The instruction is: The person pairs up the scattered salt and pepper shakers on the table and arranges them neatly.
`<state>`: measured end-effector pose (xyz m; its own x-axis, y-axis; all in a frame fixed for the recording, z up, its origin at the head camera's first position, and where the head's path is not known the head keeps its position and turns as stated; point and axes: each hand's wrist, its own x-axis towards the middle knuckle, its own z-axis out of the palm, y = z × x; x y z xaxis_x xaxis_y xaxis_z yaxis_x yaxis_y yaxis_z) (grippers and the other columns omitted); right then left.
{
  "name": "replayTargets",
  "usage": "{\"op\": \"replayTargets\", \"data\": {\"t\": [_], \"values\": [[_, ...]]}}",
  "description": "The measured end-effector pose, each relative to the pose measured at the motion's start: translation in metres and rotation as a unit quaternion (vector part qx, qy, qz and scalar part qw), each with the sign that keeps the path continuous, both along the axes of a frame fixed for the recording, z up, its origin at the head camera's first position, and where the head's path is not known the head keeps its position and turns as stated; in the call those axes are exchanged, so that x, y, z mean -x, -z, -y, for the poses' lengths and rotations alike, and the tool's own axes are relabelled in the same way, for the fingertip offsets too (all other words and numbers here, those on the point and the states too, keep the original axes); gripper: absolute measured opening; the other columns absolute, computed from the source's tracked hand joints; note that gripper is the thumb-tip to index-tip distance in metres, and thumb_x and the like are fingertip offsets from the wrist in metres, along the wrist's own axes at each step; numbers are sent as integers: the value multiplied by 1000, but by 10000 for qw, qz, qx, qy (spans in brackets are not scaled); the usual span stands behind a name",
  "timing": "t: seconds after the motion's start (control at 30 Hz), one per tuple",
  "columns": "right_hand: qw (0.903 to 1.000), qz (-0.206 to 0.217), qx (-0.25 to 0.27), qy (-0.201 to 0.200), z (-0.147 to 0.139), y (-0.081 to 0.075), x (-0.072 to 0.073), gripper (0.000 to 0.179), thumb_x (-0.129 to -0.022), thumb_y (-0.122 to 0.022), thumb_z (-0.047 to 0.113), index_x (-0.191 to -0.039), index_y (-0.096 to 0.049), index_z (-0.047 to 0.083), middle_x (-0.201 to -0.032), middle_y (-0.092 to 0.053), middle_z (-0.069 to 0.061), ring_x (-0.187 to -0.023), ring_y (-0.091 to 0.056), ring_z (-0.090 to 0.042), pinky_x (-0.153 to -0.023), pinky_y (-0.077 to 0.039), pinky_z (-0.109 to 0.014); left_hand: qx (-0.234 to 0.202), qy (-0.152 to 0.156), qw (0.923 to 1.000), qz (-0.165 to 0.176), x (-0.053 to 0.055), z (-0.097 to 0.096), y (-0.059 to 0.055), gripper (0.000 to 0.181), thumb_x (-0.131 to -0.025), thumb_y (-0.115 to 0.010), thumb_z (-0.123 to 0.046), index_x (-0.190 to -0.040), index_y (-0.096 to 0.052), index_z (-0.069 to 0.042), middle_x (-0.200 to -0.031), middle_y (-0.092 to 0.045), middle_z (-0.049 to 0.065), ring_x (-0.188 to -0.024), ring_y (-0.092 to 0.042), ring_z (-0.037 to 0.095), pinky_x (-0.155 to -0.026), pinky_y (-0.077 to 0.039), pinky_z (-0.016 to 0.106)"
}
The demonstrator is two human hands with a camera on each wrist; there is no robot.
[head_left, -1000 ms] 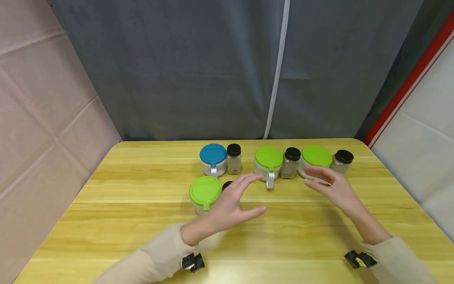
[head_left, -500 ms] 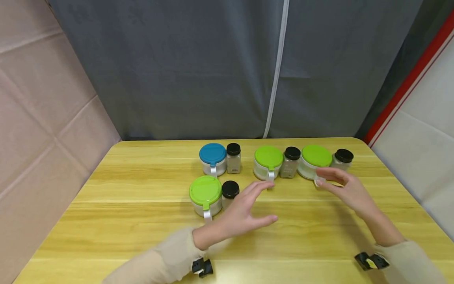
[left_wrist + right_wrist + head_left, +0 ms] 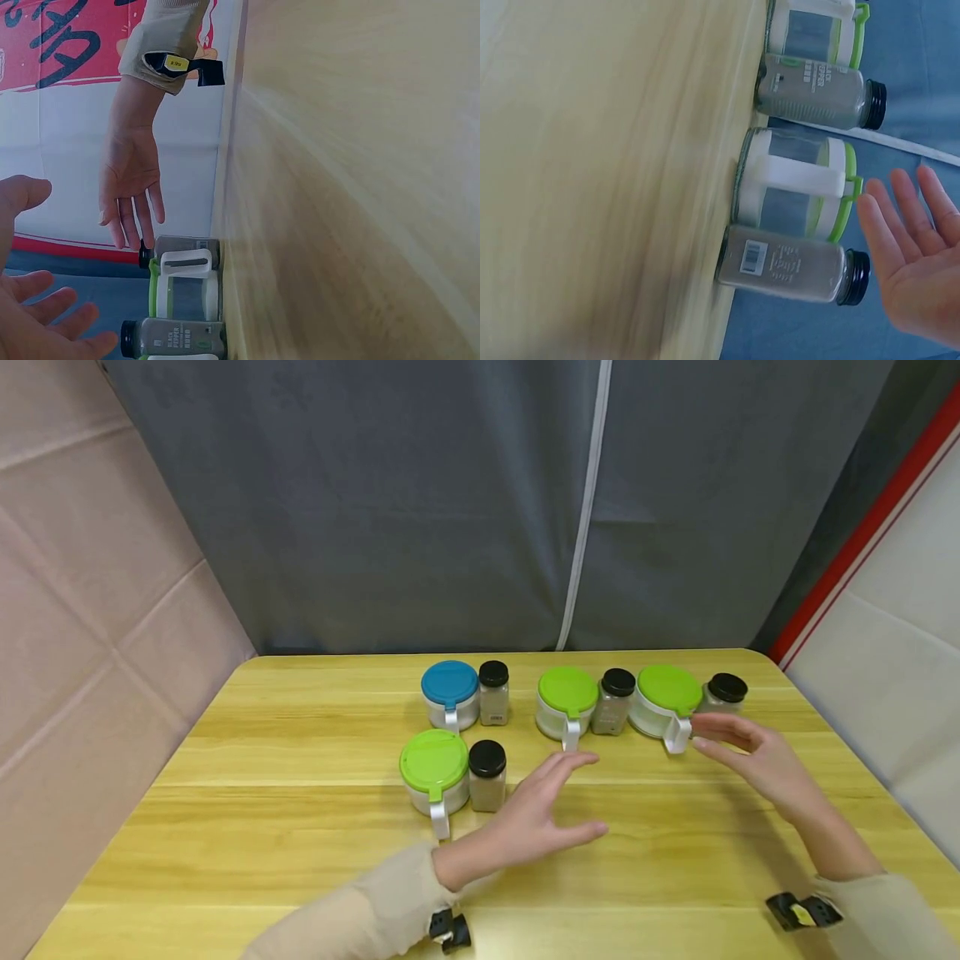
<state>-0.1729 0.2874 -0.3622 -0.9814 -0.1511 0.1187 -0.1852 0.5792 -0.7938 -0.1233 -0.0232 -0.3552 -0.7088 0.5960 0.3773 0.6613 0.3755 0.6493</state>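
Note:
My left hand (image 3: 528,820), fingers and thumb spread, hovers over the table to the right of the front pepper bottle (image 3: 487,781) with a black cap, holding nothing. Beside that bottle is a green-lidded jar (image 3: 434,768) with a white handle. My right hand (image 3: 761,764) is raised and holds nothing, its fingers near the handle of the rightmost green-lidded jar (image 3: 670,693). Just behind it stands a black-capped bottle (image 3: 724,692), partly hidden in the head view; the right wrist view shows this bottle (image 3: 784,262) whole, with a barcode label.
Along the back stand a blue-lidded jar (image 3: 450,689), a black-capped bottle (image 3: 493,697), another green-lidded jar (image 3: 567,697) and a pepper bottle (image 3: 614,706). The wooden table (image 3: 300,843) meets a grey curtain (image 3: 360,527) behind and a white panel (image 3: 892,668) at right.
Both hands have drifted right and slightly toward the front of the table. The front bottle and the rightmost jar's handle have come into sight. The jars and bottles stay in place.

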Motion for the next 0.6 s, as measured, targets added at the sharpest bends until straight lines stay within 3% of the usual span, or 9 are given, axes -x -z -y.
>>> {"op": "replayTargets", "data": {"t": [0.07,0.2,0.33,0.47,0.6], "values": [[10000,44,57,-7,-5,4,2,43,-86,-58,27,-124,-49,10,-118,-52,-2,-106,-45,-9,-75,-42,-18,1,-17,10000,61,0,-2,2,67,-81,-62,-37,-135,-30,-13,-134,-34,0,-119,-34,13,-96,-30,31],[9999,85,106,-7,-27,28,17,44,-85,-59,28,-126,-49,14,-121,-51,-3,-107,-46,-9,-75,-42,-21,62,-101,9998,129,1,-6,6,68,-80,-62,-39,-135,-30,-13,-134,-34,0,-120,-33,13,-96,-29,32],[9999,62,77,-17,-45,43,27,46,-85,-58,32,-127,-47,18,-122,-50,1,-106,-46,-2,-73,-40,-14,90,-154,9996,233,2,-9,10,68,-80,-62,-40,-134,-31,-12,-133,-35,-1,-119,-35,12,-96,-30,29],[9998,54,116,137,-45,36,23,46,-85,-57,34,-127,-47,18,-119,-52,7,-102,-47,3,-73,-39,-10,137,-218,9989,403,3,-13,13,68,-80,-62,-41,-134,-31,-13,-133,-35,-1,-118,-36,12,-95,-31,29],[9995,107,227,175,-32,10,7,46,-87,-56,30,-127,-46,9,-113,-53,12,-96,-49,6,-71,-40,-10,155,-253,9981,549,5,-18,15,68,-80,-62,-41,-134,-32,-14,-133,-35,0,-118,-36,12,-94,-31,29]]}}
